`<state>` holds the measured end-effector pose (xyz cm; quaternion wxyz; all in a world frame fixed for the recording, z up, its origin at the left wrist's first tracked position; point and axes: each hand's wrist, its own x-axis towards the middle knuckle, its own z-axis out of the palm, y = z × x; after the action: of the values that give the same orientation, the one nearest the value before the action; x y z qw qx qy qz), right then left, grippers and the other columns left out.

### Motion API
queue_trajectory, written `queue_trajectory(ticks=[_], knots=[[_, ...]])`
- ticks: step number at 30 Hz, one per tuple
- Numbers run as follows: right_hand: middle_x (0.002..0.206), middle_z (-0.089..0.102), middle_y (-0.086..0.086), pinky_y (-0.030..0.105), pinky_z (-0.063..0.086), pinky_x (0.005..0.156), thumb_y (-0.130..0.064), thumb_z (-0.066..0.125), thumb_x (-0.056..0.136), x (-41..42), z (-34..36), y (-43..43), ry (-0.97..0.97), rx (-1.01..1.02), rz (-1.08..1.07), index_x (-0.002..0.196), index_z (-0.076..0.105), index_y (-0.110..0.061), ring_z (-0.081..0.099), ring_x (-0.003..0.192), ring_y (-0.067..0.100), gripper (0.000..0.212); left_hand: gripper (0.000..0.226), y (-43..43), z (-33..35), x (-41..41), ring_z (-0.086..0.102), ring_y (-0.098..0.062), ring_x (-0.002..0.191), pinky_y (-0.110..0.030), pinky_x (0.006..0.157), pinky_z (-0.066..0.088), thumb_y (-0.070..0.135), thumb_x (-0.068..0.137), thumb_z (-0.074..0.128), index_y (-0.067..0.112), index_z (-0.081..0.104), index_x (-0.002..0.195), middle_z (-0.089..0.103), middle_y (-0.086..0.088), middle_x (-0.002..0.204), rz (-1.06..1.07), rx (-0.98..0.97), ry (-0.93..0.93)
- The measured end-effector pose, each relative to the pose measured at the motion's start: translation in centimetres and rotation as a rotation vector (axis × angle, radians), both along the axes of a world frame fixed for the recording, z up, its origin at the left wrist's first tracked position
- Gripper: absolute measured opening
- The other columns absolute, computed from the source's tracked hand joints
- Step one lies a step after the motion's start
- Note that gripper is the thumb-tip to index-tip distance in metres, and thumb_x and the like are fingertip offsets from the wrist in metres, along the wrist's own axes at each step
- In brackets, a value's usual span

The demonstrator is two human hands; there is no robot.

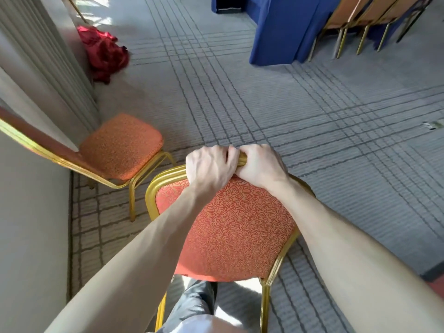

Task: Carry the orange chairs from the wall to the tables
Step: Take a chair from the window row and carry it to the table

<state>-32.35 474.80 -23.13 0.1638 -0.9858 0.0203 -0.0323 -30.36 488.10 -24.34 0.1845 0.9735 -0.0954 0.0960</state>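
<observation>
An orange chair point(230, 227) with a gold metal frame is right in front of me, its patterned backrest facing up at the camera. My left hand point(210, 168) and my right hand point(260, 165) both grip the top rail of that backrest, side by side and touching. A second orange chair point(121, 145) stands on the carpet by the wall at the left. A table under a blue cloth point(283, 27) stands at the far top, with several orange chairs point(365, 13) beside it at the top right.
A white wall point(28, 212) with a fluted pillar runs down the left side. A crumpled red cloth point(104, 52) lies on the floor by the pillar. Grey lined carpet point(312, 104) stretches between me and the table. My dark trouser leg point(192, 301) shows under the chair.
</observation>
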Motion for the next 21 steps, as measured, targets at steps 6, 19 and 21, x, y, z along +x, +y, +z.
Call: queue_trajectory(ticks=[6,19,21], knots=[[0.093,0.073,0.009,0.034,0.051,0.072,-0.059,0.065,0.073,9.6,-0.1,-2.8,0.156,-0.002,-0.005,0.093,0.069,-0.023,0.068,0.091,0.033,0.042,0.043,-2.7,0.9,10.3,0.064,-0.040,0.097,-0.041,0.077,0.051,0.041,0.103,0.035,0.014,0.065,0.088,0.069,-0.017,0.099,-0.219,0.055,0.187],[0.099,0.072,0.013,0.035,0.052,0.076,-0.065,0.066,0.074,16.1,7.0,-13.3,0.191,-0.075,-0.121,0.098,0.068,-0.014,0.067,0.097,0.034,0.056,0.049,-14.5,6.3,21.8,0.060,-0.035,0.111,-0.038,0.073,0.038,0.046,0.098,0.028,0.014,0.065,0.099,0.066,-0.016,0.116,-0.534,0.119,0.285],[0.096,0.072,0.013,0.036,0.052,0.074,-0.065,0.064,0.075,17.3,7.6,-14.4,0.166,-0.108,-0.118,0.098,0.069,-0.014,0.068,0.095,0.033,0.056,0.047,-15.7,6.5,23.2,0.061,-0.036,0.109,-0.039,0.076,0.041,0.049,0.096,0.028,0.015,0.060,0.087,0.067,-0.017,0.111,-0.517,0.081,0.273]])
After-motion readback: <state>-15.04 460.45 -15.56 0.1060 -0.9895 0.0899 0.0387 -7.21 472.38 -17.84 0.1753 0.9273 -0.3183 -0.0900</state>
